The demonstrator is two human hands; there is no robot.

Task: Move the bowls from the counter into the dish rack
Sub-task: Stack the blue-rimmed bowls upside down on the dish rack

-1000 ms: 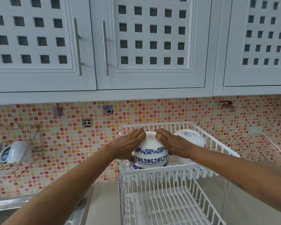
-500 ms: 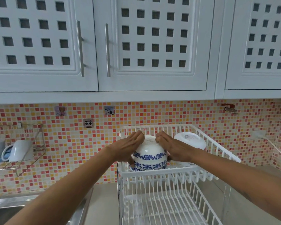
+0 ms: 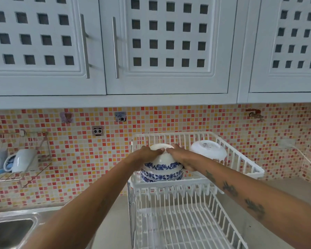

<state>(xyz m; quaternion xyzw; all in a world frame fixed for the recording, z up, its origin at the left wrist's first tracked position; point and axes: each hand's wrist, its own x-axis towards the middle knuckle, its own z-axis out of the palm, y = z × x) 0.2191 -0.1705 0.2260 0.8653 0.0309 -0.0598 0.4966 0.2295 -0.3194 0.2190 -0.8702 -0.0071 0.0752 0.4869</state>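
A stack of upside-down white bowls with blue flower bands (image 3: 161, 168) sits in the upper tier of the white wire dish rack (image 3: 241, 159), at its front left. My left hand (image 3: 148, 154) lies on the stack's left side and my right hand (image 3: 180, 155) on its right side; the fingertips nearly meet on the top bowl's base. A plain white bowl (image 3: 208, 150) lies upside down to the right of the stack in the same tier.
The rack's lower tier (image 3: 183, 229) holds nothing. A steel sink (image 3: 9, 230) is at the lower left. A wire wall shelf (image 3: 20, 159) holds a white mug (image 3: 22, 160). White cabinets (image 3: 160, 51) hang overhead. A white cable (image 3: 307, 159) runs along the right wall.
The bowl stack has sunk a little into the upper tier, and both hands have closed in over the top bowl. My view has tilted slightly.
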